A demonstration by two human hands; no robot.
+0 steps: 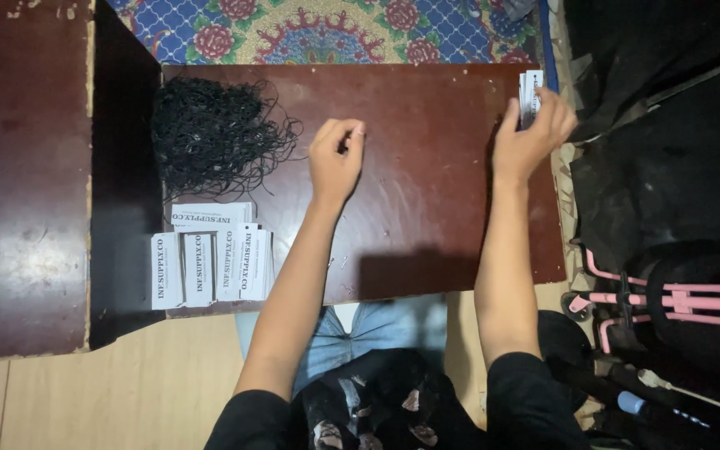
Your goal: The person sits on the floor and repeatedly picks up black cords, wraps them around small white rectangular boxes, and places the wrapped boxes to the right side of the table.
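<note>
My left hand (337, 154) hovers over the middle of a dark red-brown low table (427, 217), fingers curled in with their tips pinched together; whether a thin black string is between them I cannot tell. A tangled heap of black strings (210, 133) lies to its left, loose ends trailing toward the hand. My right hand (533, 129) reaches to the table's far right edge and grips a small stack of white cards (530, 93). Rows of white printed tags (210, 262) lie at the table's near left corner.
A larger dark red board (22, 167) lies to the left. A patterned blue carpet (327, 29) lies beyond the table. Black fabric (668, 167) and a pink metal frame (677, 304) crowd the right side. My legs sit under the near edge.
</note>
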